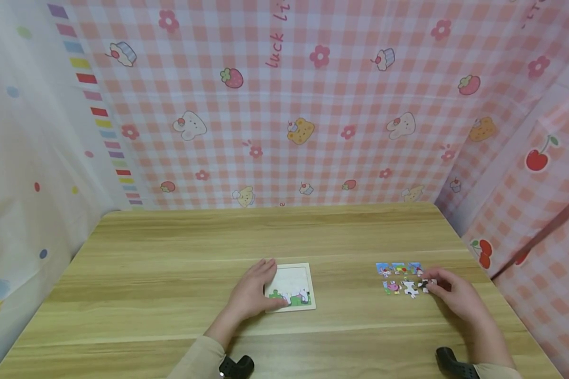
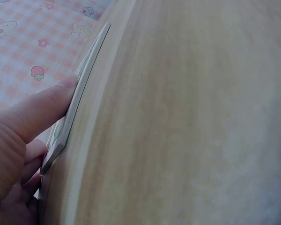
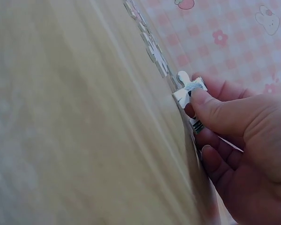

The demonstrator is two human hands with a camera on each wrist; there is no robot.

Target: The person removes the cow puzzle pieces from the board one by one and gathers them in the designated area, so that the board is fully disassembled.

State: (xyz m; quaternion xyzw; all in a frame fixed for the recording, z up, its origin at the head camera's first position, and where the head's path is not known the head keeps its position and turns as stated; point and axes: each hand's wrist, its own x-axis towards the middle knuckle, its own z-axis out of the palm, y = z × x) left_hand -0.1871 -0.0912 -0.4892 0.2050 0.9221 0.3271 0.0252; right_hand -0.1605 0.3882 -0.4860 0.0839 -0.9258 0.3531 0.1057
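Note:
A square puzzle board (image 1: 290, 309) with a pale rim lies on the table; green and white pieces (image 1: 291, 299) fill its lower part. My left hand (image 1: 250, 291) holds the board's left side, its thumb over the lower edge and the pieces; the left wrist view shows the thumb on the rim (image 2: 77, 105). On the right, my right hand (image 1: 459, 297) pinches a puzzle piece (image 1: 424, 285) between thumb and fingers. In the right wrist view that piece (image 3: 181, 95) is tilted up against the fingertips. Beside it lie loose pieces (image 1: 410, 288) in two rows.
The wooden table (image 1: 170, 247) reaches back to a pink checked cloth (image 1: 284, 158). Further cloths hang at the left and right sides. Black wrist devices (image 1: 237, 367) sit at both wrists near the front.

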